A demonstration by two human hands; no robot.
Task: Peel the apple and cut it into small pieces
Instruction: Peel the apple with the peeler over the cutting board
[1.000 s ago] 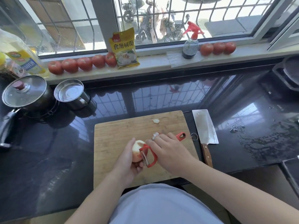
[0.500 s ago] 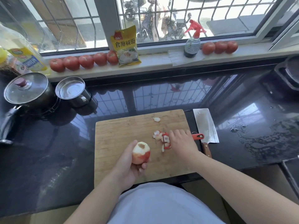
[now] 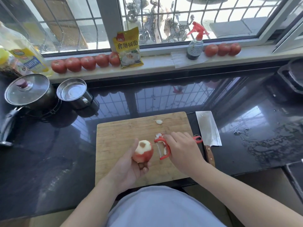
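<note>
Red peeler [image 3: 164,149] gripped in rt hand [image 3: 182,149] fingers, left hand [image 3: 129,169] fingers cupping apple [image 3: 143,151] (half-peeled).

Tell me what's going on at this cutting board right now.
A person is partway through peeling an apple over a wooden cutting board. The left hand holds the apple, whose top is bare while red skin remains lower down. The right hand grips a red peeler just beside the fruit. Some peel scraps lie on the board, and a cleaver rests on the counter to the right, untouched. No cutting has begun.
</note>
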